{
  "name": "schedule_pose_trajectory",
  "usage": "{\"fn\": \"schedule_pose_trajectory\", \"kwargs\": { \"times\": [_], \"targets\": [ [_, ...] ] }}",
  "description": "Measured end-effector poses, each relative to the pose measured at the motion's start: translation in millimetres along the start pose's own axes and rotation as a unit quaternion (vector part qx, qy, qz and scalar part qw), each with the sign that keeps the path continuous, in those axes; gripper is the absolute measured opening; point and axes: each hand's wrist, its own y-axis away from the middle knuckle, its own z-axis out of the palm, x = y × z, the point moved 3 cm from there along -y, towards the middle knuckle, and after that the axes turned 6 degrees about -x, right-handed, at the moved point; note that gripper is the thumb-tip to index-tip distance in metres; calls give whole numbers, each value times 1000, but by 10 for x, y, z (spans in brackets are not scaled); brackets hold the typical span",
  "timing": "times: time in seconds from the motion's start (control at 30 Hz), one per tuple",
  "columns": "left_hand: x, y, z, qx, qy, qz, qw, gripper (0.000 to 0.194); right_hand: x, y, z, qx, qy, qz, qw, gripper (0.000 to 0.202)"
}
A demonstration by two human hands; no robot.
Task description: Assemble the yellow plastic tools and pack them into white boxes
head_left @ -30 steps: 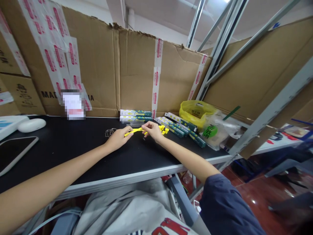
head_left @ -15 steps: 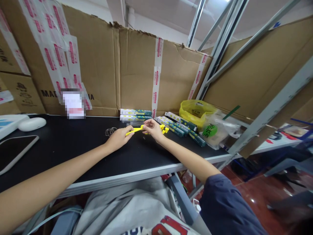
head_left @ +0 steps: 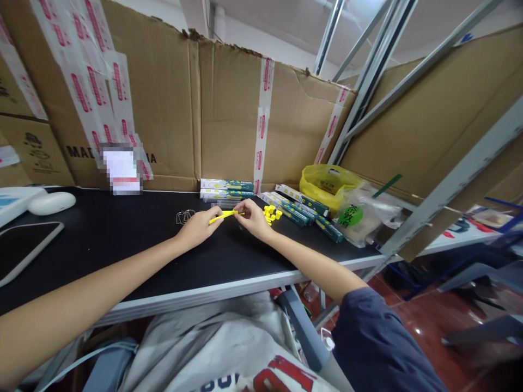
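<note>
My left hand (head_left: 200, 226) is closed on one end of a slim yellow stick-like piece (head_left: 223, 216). The fingertips of my right hand (head_left: 250, 218) pinch its other end, and the exact kind of piece is too small to tell. Just right of my right hand lies a pile of small yellow parts (head_left: 270, 214), partly covered by the hand. Bent metal wire pieces (head_left: 186, 216) rest on the black table beside my left hand. Behind both hands, a clear plastic strip (head_left: 218, 206) lies in front of stacked white-and-green boxes (head_left: 226, 193).
More slim white-and-green boxes (head_left: 292, 208) lie to the right. A yellow plastic bag (head_left: 322, 182) and a clear bag (head_left: 359, 226) stand behind them. On the left are a phone (head_left: 24, 247) and a white rounded object (head_left: 52, 203). A cardboard wall (head_left: 229, 120) closes the back.
My right hand has shifted slightly left along the yellow piece, uncovering more of the small yellow parts. My left hand has stayed nearly in place. The view has tilted slightly.
</note>
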Motion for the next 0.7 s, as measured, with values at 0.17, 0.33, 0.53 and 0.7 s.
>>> {"fn": "schedule_pose_trajectory", "kwargs": {
  "times": [0.17,0.33,0.53,0.7],
  "targets": [
    [-46,-13,15,1,26,6,1000,23,-5,16,18,-15,-16,1,1000,22],
    [-70,-27,10,2,31,13,999,28,10,-2,-43,-23,-14,13,1000,32],
    [-65,-20,-22,-8,54,22,998,35,11,2,-103,-55,-9,3,998,42],
    [-87,-31,-23,-14,77,25,997,38,-81,20,-155,-44,39,-43,997,41]
  ]
}}
